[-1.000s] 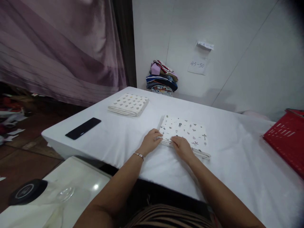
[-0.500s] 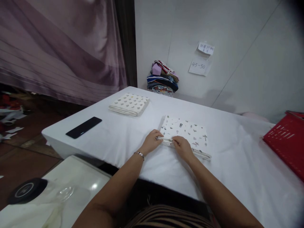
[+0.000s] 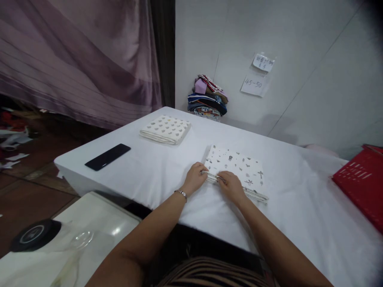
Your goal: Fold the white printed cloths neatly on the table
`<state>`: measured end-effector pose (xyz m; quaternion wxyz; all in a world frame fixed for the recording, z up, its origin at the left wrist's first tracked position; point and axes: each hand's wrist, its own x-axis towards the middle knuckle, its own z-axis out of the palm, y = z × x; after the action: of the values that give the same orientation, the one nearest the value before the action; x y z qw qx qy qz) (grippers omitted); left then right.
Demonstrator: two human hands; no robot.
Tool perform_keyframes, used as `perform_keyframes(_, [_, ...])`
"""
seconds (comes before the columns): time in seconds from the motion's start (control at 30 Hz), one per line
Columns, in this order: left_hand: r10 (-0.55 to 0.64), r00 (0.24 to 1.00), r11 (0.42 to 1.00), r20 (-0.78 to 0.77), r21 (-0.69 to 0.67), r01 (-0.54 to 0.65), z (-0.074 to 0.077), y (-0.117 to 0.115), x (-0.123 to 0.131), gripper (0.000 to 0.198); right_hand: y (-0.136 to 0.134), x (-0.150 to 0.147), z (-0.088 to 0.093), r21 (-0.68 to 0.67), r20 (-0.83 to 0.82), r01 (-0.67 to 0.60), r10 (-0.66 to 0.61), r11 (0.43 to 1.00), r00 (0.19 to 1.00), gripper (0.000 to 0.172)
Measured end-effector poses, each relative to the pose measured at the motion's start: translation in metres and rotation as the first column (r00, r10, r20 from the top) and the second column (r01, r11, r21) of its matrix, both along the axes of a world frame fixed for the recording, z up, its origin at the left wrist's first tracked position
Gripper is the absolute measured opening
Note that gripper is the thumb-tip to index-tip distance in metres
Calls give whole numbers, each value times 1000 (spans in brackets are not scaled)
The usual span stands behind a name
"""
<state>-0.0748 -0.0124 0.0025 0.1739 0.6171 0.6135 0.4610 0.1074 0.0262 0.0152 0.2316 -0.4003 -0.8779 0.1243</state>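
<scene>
A folded white cloth [image 3: 239,169] printed with small dark figures lies on the white table [image 3: 167,171] in front of me. My left hand [image 3: 195,179] pinches its near left corner, fingers closed on the edge. My right hand [image 3: 233,186] grips the near edge just beside it, fingers curled over the layers. A bracelet sits on my left wrist.
A second folded cloth [image 3: 165,129] with grey dots lies further back on the left. A black phone [image 3: 107,156] rests near the left edge. A pile of coloured fabrics [image 3: 208,97] stands against the wall. A red basket [image 3: 362,181] is at the right. A glass-topped stand [image 3: 60,243] is at lower left.
Both hands have closed in on the cloth's near edge, with the right hand sliding left toward the left hand. The view has shifted slightly.
</scene>
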Motion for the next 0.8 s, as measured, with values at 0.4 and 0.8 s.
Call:
perform_keyframes(0.4, [-24, 993, 998, -117, 61, 31, 7, -3, 1, 21, 1, -4, 2, -22, -57, 24, -25, 999, 998, 22])
perform_keyframes(0.8, [-75, 985, 981, -156, 165, 100, 0, -1, 2, 31, 1, -5, -1, -50, -84, 49, -53, 998, 995, 20])
